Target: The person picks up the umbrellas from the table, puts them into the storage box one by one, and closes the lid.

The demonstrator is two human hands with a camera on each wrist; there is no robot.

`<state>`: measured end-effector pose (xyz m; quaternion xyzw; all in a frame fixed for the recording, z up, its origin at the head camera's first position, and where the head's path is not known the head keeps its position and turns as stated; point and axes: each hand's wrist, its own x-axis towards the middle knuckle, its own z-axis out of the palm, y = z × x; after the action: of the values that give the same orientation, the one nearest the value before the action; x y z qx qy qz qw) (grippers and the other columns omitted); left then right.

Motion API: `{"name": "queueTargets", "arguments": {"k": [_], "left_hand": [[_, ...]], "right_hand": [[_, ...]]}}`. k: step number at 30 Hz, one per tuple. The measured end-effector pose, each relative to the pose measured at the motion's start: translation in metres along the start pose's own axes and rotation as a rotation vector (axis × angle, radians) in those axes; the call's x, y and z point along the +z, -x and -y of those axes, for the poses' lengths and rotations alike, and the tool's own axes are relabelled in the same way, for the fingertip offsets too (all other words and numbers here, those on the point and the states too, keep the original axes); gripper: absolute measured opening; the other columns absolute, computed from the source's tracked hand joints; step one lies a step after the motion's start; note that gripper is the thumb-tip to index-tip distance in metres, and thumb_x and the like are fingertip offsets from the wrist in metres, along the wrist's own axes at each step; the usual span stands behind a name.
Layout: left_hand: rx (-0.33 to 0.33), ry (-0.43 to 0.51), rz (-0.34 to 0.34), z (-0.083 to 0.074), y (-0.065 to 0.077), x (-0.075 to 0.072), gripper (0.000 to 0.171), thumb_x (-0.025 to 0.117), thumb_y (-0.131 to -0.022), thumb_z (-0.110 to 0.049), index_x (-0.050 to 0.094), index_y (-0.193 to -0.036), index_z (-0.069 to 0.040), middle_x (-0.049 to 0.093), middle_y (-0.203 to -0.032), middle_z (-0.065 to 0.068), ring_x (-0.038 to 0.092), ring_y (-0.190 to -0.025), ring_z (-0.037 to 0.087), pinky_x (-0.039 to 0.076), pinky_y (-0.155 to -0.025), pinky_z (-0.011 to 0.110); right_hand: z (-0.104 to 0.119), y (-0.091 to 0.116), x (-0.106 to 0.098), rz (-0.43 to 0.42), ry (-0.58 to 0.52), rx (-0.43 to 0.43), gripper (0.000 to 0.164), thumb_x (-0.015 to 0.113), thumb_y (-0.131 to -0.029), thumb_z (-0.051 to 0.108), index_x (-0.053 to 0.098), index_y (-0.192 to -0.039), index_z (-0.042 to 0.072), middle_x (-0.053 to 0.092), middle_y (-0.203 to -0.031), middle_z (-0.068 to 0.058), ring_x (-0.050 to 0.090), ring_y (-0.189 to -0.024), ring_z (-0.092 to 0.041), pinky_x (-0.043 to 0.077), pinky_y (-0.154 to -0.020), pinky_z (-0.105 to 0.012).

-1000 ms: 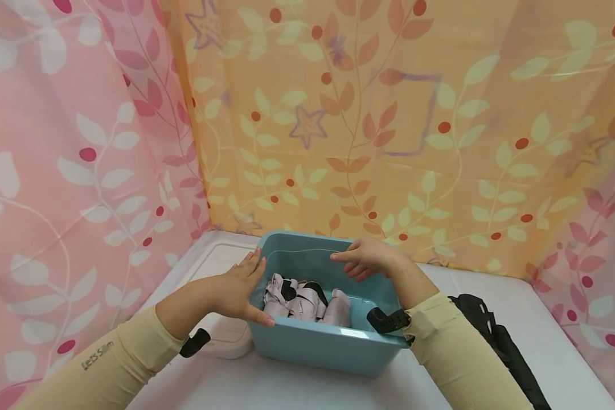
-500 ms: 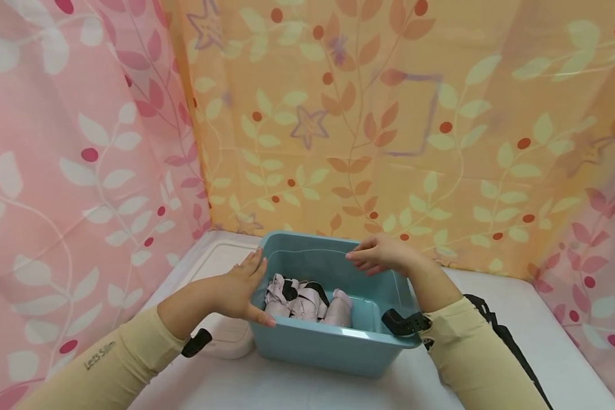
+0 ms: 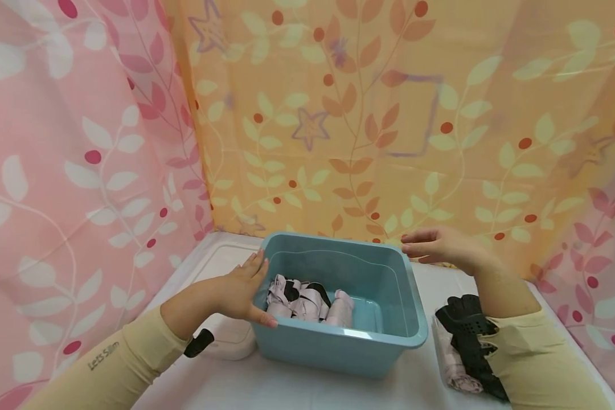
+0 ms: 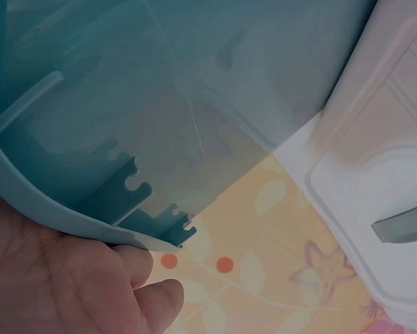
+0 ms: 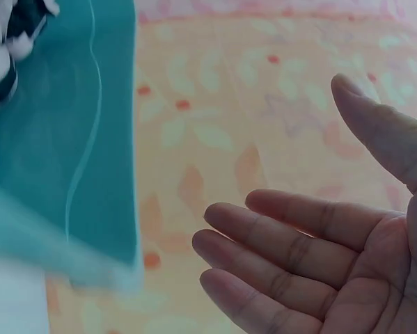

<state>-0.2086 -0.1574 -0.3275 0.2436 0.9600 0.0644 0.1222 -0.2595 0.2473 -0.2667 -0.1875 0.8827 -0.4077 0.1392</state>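
With our left hand [image 3: 236, 293] spread wide against the near left corner of the blue tub [image 3: 333, 348], pale bundles [image 3: 340, 311] inside, and our right hand [image 3: 443, 249] relaxed, empty and apart by its far right corner, we should press lightly to steady it

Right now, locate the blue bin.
In the head view, the blue bin is low centre, the left hand touching its left rim, the right hand apart from its right side.
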Motion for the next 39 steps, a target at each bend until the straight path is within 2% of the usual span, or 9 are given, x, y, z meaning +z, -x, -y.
{"name": "queueTargets", "arguments": {"k": [6, 10, 16, 21, 24, 28, 32, 35, 39], "left_hand": [[-0.006, -0.001, 0.002, 0.000, 0.000, 0.001, 0.126, 0.054, -0.063, -0.079, 0.005, -0.145, 0.003, -0.009, -0.151, 0.020, -0.009, -0.138, 0.033, 0.010, -0.108, 0.052], [0.002, -0.004, -0.002, 0.000, 0.000, 0.000, 0.126, 0.053, -0.063, -0.079, 0.005, -0.145, 0.003, -0.009, -0.151, 0.020, -0.008, -0.138, 0.033, 0.010, -0.108, 0.053], [-0.008, -0.014, -0.008, 0.003, 0.000, 0.000, 0.128, 0.053, -0.060, -0.081, 0.004, -0.145, 0.002, -0.011, -0.150, 0.019, -0.010, -0.138, 0.032, 0.009, -0.109, 0.052], [-0.007, -0.009, -0.026, 0.007, -0.001, 0.001, 0.129, 0.053, -0.059, -0.082, 0.003, -0.145, 0.001, -0.012, -0.150, 0.019, -0.010, -0.138, 0.032, 0.010, -0.109, 0.051], [-0.004, 0.005, -0.030, 0.006, -0.001, 0.000, 0.129, 0.054, -0.059, -0.081, 0.003, -0.145, 0.001, -0.012, -0.150, 0.020, -0.011, -0.138, 0.032, 0.010, -0.109, 0.051], [0.003, 0.015, -0.027, 0.004, 0.000, -0.001, 0.129, 0.054, -0.060, -0.080, 0.002, -0.145, 0.002, -0.013, -0.150, 0.020, -0.011, -0.138, 0.032, 0.009, -0.109, 0.051], [0.008, 0.024, -0.025, 0.002, 0.001, -0.003, 0.128, 0.056, -0.062, -0.078, 0.003, -0.145, 0.003, -0.012, -0.150, 0.021, -0.011, -0.138, 0.033, 0.009, -0.109, 0.052], [0.005, 0.030, -0.026, 0.001, 0.002, -0.004, 0.127, 0.057, -0.062, -0.077, 0.003, -0.145, 0.003, -0.011, -0.150, 0.021, -0.010, -0.138, 0.033, 0.009, -0.109, 0.052], [0.002, 0.027, -0.025, 0.003, 0.002, -0.003, 0.127, 0.056, -0.063, -0.078, 0.003, -0.145, 0.003, -0.012, -0.150, 0.021, -0.010, -0.138, 0.033, 0.009, -0.109, 0.052]], "right_hand": [[-0.026, 0.030, -0.028, -0.045, 0.051, 0.034, 0.053, 0.057, -0.091, 0.031, 0.047, -0.128, -0.007, 0.052, -0.124, -0.024, 0.051, -0.113, -0.037, 0.044, -0.090, -0.046], [-0.050, 0.050, -0.045, -0.066, 0.065, 0.050, 0.050, 0.053, -0.094, 0.027, 0.045, -0.129, -0.008, 0.052, -0.124, -0.022, 0.057, -0.108, -0.021, 0.048, -0.087, -0.038], [-0.087, 0.074, -0.072, -0.080, -0.023, 0.054, 0.044, 0.048, -0.096, 0.016, 0.041, -0.127, -0.015, 0.059, -0.110, 0.010, 0.057, -0.096, 0.004, 0.050, -0.078, -0.021], [-0.118, 0.092, -0.084, -0.095, -0.087, 0.074, 0.023, 0.046, -0.096, 0.013, 0.060, -0.115, 0.011, 0.061, -0.103, 0.020, 0.058, -0.092, 0.005, 0.049, -0.075, -0.018], [-0.137, 0.100, -0.088, -0.063, -0.145, 0.067, 0.024, 0.044, -0.097, 0.011, 0.063, -0.108, 0.021, 0.059, -0.103, 0.023, 0.059, -0.091, 0.005, 0.049, -0.074, -0.017], [-0.163, 0.110, -0.085, -0.005, -0.187, 0.131, 0.026, 0.041, -0.099, 0.013, 0.062, -0.113, 0.007, 0.061, -0.107, 0.015, 0.059, -0.090, 0.004, 0.051, -0.075, -0.022], [-0.184, 0.120, -0.078, 0.000, -0.096, 0.265, 0.046, 0.040, -0.099, 0.023, 0.046, -0.120, -0.017, 0.062, -0.113, -0.016, 0.062, -0.094, -0.008, 0.051, -0.079, -0.034], [-0.198, 0.124, -0.070, -0.018, -0.049, 0.340, 0.054, 0.039, -0.099, 0.029, 0.041, -0.122, -0.021, 0.055, -0.116, -0.030, 0.061, -0.100, -0.028, 0.050, -0.081, -0.042], [-0.215, 0.128, -0.058, -0.057, -0.071, 0.423, 0.057, 0.044, -0.097, 0.033, 0.044, -0.121, -0.018, 0.057, -0.113, -0.029, 0.057, -0.103, -0.040, 0.048, -0.082, -0.048]]}}
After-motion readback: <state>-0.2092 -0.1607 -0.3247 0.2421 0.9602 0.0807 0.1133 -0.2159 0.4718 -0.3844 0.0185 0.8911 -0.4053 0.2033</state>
